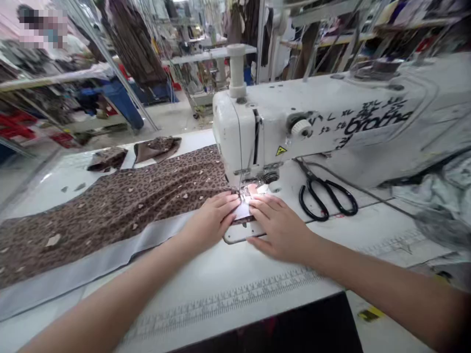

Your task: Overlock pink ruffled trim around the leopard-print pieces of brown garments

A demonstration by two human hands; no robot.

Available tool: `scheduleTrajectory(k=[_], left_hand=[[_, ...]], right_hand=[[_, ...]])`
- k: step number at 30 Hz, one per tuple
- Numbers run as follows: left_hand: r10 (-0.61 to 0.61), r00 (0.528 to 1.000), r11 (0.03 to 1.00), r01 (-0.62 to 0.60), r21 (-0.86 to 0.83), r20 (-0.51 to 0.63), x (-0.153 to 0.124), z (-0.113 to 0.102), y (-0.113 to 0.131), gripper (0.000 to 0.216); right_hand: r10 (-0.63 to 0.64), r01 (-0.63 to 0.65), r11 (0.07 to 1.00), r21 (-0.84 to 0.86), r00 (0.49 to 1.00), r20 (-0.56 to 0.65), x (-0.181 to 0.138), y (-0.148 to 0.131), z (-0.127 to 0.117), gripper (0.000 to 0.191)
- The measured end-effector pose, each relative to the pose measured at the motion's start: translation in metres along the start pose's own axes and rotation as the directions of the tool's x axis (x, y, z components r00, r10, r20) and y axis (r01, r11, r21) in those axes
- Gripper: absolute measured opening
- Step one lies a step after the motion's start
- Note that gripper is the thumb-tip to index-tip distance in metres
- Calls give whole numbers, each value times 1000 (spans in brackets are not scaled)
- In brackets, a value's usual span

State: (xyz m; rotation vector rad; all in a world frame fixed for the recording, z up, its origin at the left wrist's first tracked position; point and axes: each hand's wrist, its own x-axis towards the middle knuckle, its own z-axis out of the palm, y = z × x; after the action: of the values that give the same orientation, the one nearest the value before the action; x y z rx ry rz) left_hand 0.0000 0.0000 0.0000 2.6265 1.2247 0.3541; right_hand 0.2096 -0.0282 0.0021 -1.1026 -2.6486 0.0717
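Note:
Brown leopard-print fabric (172,184) with scattered pale patches runs from the left edge to the needle area of a white sewing machine (235,132). A pale grey strip (147,240) follows its near edge. My left hand (209,218) lies on the cloth just left of the presser foot (244,193), fingers stretched out. Just right of the foot, my right hand (279,225) rests with its fingers extended and spread. Between the hands shows a small bright white piece (242,211), lit by the machine lamp. The fingertips of both hands are close to the needle.
Black-handled scissors (326,193) lie right of the needle, beside a cable (362,189). Leopard-print scraps (156,147) sit behind the fabric. A ruler scale (235,296) crosses the table front. Light grey cloth (441,191) is heaped at right. Racks and hanging garments (136,44) stand behind.

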Motion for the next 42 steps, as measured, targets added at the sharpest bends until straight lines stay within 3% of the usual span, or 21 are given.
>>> scheduleTrajectory(k=[15, 20, 26, 32, 38, 42], left_hand=[[-45, 998, 998, 47, -31, 50, 2, -3, -1, 39], [27, 999, 1000, -27, -2, 48, 0, -5, -3, 37], [168, 984, 986, -166, -30, 63, -4, -8, -6, 36], [169, 985, 985, -167, -45, 45, 4, -13, -12, 35], [142, 990, 987, -141, -77, -2, 17, -15, -24, 35], [148, 988, 984, -151, -94, -40, 17, -14, -28, 34]], right_hand=[[39, -40, 999, 0, 999, 27, 0, 2, 1, 64], [25, -25, 1000, 9, 1000, -5, -2, 4, 2, 65], [-77, 79, 996, 36, 996, -47, -8, 5, 0, 54], [-81, 85, 995, 59, 994, -71, -7, 4, 0, 51], [27, -17, 998, 64, 987, -156, -15, 16, -12, 28], [278, -300, 952, -59, 929, -245, -48, 54, -30, 26]])
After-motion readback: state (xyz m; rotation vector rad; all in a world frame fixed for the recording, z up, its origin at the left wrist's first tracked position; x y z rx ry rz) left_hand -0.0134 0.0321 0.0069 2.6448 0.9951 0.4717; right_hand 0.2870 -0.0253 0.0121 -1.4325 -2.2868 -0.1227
